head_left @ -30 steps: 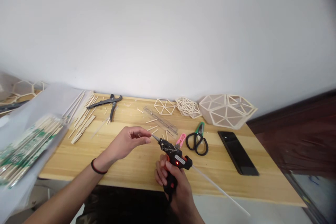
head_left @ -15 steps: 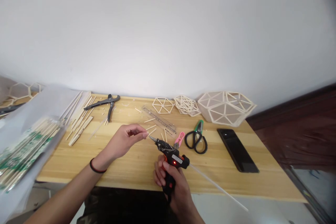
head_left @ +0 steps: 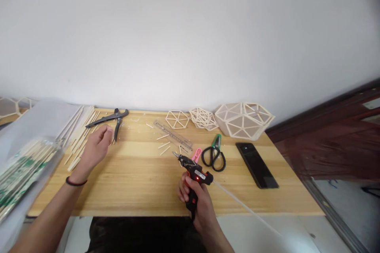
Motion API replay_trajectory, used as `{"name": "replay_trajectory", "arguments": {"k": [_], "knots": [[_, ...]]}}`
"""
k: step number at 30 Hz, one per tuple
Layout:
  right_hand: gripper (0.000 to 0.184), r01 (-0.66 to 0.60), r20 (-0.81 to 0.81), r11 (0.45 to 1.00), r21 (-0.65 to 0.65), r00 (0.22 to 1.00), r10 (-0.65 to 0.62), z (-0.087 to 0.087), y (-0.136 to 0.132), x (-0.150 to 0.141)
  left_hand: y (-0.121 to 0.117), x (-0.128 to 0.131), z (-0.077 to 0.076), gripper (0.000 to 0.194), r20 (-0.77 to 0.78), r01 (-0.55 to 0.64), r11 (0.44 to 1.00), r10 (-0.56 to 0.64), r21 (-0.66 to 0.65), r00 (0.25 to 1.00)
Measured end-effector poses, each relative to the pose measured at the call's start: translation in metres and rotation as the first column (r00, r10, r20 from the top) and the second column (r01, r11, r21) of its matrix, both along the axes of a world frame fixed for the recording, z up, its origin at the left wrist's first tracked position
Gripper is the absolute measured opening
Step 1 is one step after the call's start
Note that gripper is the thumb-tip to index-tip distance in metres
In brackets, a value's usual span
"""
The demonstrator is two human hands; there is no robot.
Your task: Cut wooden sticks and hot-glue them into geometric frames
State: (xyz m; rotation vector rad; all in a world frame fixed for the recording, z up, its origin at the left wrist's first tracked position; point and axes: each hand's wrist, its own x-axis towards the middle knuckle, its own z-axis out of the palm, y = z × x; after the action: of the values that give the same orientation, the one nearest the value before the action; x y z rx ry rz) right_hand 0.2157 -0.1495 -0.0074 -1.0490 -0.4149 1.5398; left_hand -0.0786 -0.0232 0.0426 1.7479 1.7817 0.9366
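Right hand (head_left: 202, 201) grips glue gun (head_left: 194, 170), nozzle toward 10 o'clock; left hand (head_left: 95, 148), can't tell whether open or closed, has cutter (head_left: 111, 118) at 1 o'clock.

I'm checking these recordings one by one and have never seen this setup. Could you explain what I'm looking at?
There is no machine here: a person works with bare hands. All three pictures come from one camera on the person's head, looking forward and down.

The right hand holds a black glue gun, its red light lit, a long whitish glue stick trailing behind. The left hand is beside a dark grey metal cutter; whether its fingers hold anything, I cannot tell.

The pale wooden table also bears thin wooden sticks, a clear ruler, black-handled scissors, a black phone and wooden lattice shapes.
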Motion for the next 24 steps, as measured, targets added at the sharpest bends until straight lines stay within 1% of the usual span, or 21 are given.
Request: {"name": "replay_trajectory", "arguments": {"k": [1, 3, 5, 9, 11, 12, 14, 15, 16, 18, 21, 22, 24], "knots": [[0.029, -0.001, 0.019, 1.0, -0.002, 1.0, 0.001, -0.001, 0.0, 0.001, -0.001, -0.006, 0.0, 0.033, -0.101, -0.013, 1.0, 0.012, -0.006, 0.995], [0.03, -0.005, 0.063, 1.0, 0.0, 0.998, 0.005, -0.004, 0.001, 0.002, -0.004, -0.018, 0.001, 0.037, -0.301, -0.049, 0.998, 0.036, -0.035, 0.953], [0.032, -0.014, 0.116, 1.0, 0.007, 0.993, 0.013, -0.007, 0.002, 0.005, -0.007, -0.03, 0.004, 0.041, -0.423, -0.068, 0.995, 0.032, -0.07, 0.906], [0.037, -0.023, 0.238, 0.999, 0.03, 0.971, 0.015, -0.017, 0.005, 0.015, -0.01, -0.048, 0.011, 0.045, -0.483, -0.087, 0.993, 0.037, -0.081, 0.875], [0.037, -0.013, 0.297, 0.999, 0.041, 0.955, 0.0, -0.024, 0.005, 0.02, -0.01, -0.047, 0.01, 0.041, -0.484, -0.077, 0.995, 0.033, -0.071, 0.875], [0.037, -0.005, 0.322, 0.999, 0.047, 0.947, -0.01, -0.027, 0.005, 0.022, -0.01, -0.042, 0.007, 0.039, -0.472, -0.058, 0.996, 0.018, -0.071, 0.881], [0.037, 0.01, 0.36, 0.998, 0.066, 0.932, -0.033, -0.033, 0.004, 0.023, -0.012, -0.021, -0.002, 0.033, -0.428, 0.03, 0.996, -0.064, -0.085, 0.902], [0.038, 0.018, 0.372, 0.997, 0.078, 0.927, -0.046, -0.035, 0.003, 0.023, -0.013, -0.005, -0.008, 0.03, -0.393, 0.109, 0.99, -0.134, -0.086, 0.91], [0.038, 0.028, 0.382, 0.996, 0.09, 0.922, -0.061, -0.036, 0.003, 0.022, -0.015, 0.013, -0.015, 0.03, -0.36, 0.234, 0.97, -0.241, -0.063, 0.901], [0.037, 0.056, 0.399, 0.992, 0.112, 0.912, -0.096, -0.038, 0.001, 0.02, -0.017, 0.052, -0.029, 0.03, -0.338, 0.36, 0.932, -0.353, -0.042, 0.873], [0.035, 0.098, 0.417, 0.986, 0.133, 0.897, -0.145, -0.04, 0.0, 0.016, -0.015, 0.104, -0.048, 0.024, -0.34, 0.468, 0.883, -0.45, -0.03, 0.826], [0.035, 0.107, 0.42, 0.985, 0.137, 0.894, -0.156, -0.041, -0.001, 0.016, -0.013, 0.117, -0.052, 0.024, -0.346, 0.488, 0.872, -0.468, -0.032, 0.813], [0.035, 0.11, 0.424, 0.984, 0.139, 0.892, -0.159, -0.043, -0.001, 0.015, -0.007, 0.134, -0.057, 0.02, -0.36, 0.519, 0.853, -0.499, -0.048, 0.788]]}}
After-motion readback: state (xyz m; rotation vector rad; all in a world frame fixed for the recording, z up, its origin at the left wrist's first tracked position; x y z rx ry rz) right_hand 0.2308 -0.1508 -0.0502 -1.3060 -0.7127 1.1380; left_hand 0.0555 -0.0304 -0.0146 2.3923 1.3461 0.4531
